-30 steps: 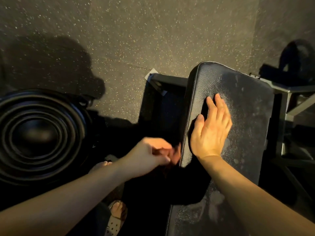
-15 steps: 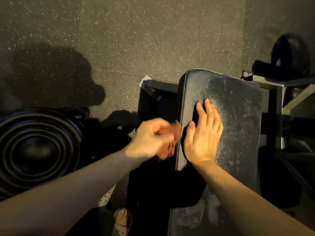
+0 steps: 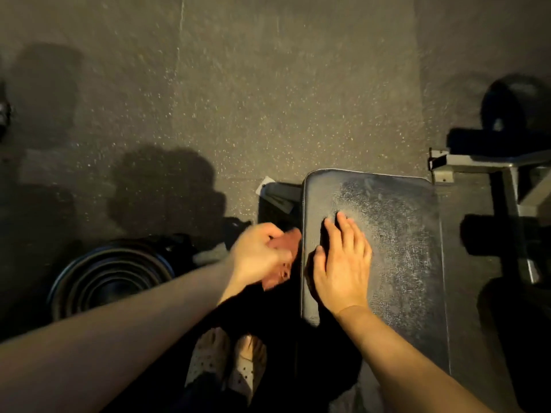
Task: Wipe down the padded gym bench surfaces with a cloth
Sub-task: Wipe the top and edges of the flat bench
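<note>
**While right hand [image 3: 343, 269] braces, left hand [image 3: 259, 254] grips reddish-brown cloth [image 3: 287, 241]**

Right fingers lie released, flat on the one black padded bench [image 3: 402, 234]. Left fingers clench the blurred cloth just beside its left edge. One stack of black weight plates [image 3: 110, 275] and one grey metal frame [image 3: 507, 171] flank it.

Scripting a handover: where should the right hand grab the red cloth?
Probably the end of the cloth sticking out of the left hand toward the bench pad, pinched from the pad side. The left hand's fingers cover its middle; the right hand, flat on the pad, lies just beside that end.
</note>
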`<state>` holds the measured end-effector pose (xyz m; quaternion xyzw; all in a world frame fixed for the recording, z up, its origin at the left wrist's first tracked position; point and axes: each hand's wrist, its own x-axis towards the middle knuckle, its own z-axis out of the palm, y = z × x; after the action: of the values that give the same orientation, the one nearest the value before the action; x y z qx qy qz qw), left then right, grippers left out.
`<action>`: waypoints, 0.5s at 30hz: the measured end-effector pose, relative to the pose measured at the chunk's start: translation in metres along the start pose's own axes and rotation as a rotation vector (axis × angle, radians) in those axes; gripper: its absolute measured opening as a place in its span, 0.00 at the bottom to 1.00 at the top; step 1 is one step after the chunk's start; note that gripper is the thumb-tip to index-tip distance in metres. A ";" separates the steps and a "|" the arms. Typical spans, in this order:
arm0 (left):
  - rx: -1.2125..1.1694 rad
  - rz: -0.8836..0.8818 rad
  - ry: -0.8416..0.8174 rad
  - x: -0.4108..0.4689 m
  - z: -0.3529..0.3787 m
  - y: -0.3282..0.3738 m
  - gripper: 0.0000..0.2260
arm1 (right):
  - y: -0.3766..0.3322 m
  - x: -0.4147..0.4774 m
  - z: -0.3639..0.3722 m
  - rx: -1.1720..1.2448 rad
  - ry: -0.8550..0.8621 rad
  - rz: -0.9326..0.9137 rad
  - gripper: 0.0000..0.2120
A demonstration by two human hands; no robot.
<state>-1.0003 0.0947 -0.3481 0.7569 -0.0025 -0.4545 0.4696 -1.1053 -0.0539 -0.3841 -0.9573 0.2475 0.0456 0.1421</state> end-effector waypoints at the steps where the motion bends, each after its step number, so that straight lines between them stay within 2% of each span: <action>1: -0.068 -0.018 -0.005 0.004 -0.005 0.023 0.13 | 0.000 0.002 -0.008 0.014 -0.026 -0.009 0.26; 3: -0.078 -0.021 -0.043 0.015 -0.021 0.063 0.12 | 0.002 0.008 -0.024 0.062 -0.048 -0.021 0.24; 5: 0.130 0.039 -0.012 0.026 -0.039 0.093 0.08 | 0.005 0.020 -0.037 0.120 -0.037 0.002 0.22; 8: 0.353 0.188 0.026 0.035 -0.053 0.130 0.19 | 0.009 0.043 -0.050 0.171 0.017 0.085 0.17; 9: 0.408 0.195 0.030 0.039 -0.055 0.141 0.19 | 0.010 0.051 -0.053 0.193 0.041 0.119 0.16; 13: 0.678 0.312 -0.014 0.068 -0.065 0.178 0.06 | 0.014 0.082 -0.059 0.258 0.108 0.212 0.13; 15: 0.740 0.351 -0.100 0.093 -0.066 0.194 0.09 | 0.018 0.096 -0.055 0.265 0.133 0.281 0.12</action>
<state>-0.8179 -0.0066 -0.2634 0.8397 -0.3176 -0.3722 0.2356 -1.0294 -0.1297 -0.3509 -0.8872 0.3914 -0.0311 0.2424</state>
